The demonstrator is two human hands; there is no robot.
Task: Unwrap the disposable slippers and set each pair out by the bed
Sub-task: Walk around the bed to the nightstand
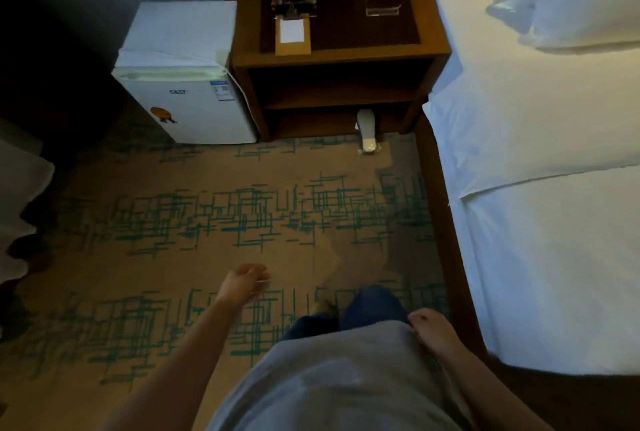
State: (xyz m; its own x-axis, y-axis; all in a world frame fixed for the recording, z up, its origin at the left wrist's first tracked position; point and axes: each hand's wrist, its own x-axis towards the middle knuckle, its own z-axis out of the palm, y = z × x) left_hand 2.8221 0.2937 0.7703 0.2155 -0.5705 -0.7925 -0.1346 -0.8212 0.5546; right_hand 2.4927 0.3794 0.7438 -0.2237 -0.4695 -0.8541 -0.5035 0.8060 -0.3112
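While the left hand [244, 283] hangs loosely curled over the carpet [138, 257], whether it holds anything is unclear; right hand [433, 328] rests empty against the shirt [329, 378]. Wrapped slippers [366, 132] lie at twelve o'clock, under the nightstand [341, 56], beside the bed [536, 153].

A broad stretch of patterned carpet [214, 216] is lying open across the middle of the frame. A white mini fridge [183, 84] and a wooden nightstand [339, 60] are closing off the upper centre. The bed [540, 160] is walling the right side. A wrapped slipper pack [366, 131] is sticking out from under the nightstand at its lower right, reachable from the carpet.
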